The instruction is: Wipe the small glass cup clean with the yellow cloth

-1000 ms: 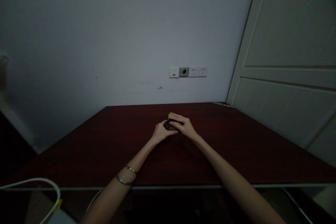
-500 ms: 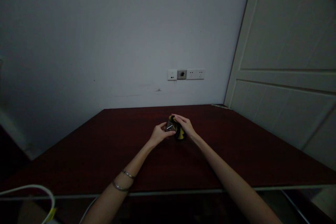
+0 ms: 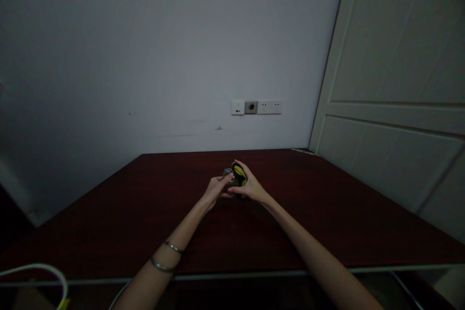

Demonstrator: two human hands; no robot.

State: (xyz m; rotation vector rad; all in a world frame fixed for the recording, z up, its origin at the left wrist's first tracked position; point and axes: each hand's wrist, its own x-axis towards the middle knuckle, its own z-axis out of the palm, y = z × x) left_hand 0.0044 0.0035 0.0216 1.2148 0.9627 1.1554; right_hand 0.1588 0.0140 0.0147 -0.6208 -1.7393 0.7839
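Observation:
Over the middle of the dark red table (image 3: pixel 174 213), both my hands are close together. My left hand (image 3: pixel 214 190) is closed on a small, shiny grey-brown object (image 3: pixel 227 172), its thumb across the front; the object's kind cannot be made out. Against its right side is a yellow-and-black, cloth-like piece (image 3: pixel 240 172), bent into a curve. My right hand (image 3: pixel 255 189) grips that piece from the right, with fingers over its top and the thumb low near the left hand. Fingers partly hide both things.
Behind the table is a pale wall with a row of sockets (image 3: pixel 263 107). A panelled door-like surface (image 3: pixel 392 155) stands along the right. A white cable (image 3: pixel 43 267) loops over the table's front left edge.
The yellow-and-black piece has shifted slightly left and now curves, its yellow inner side showing. My right thumb has come round to the front; my left thumb has moved up over the shiny object.

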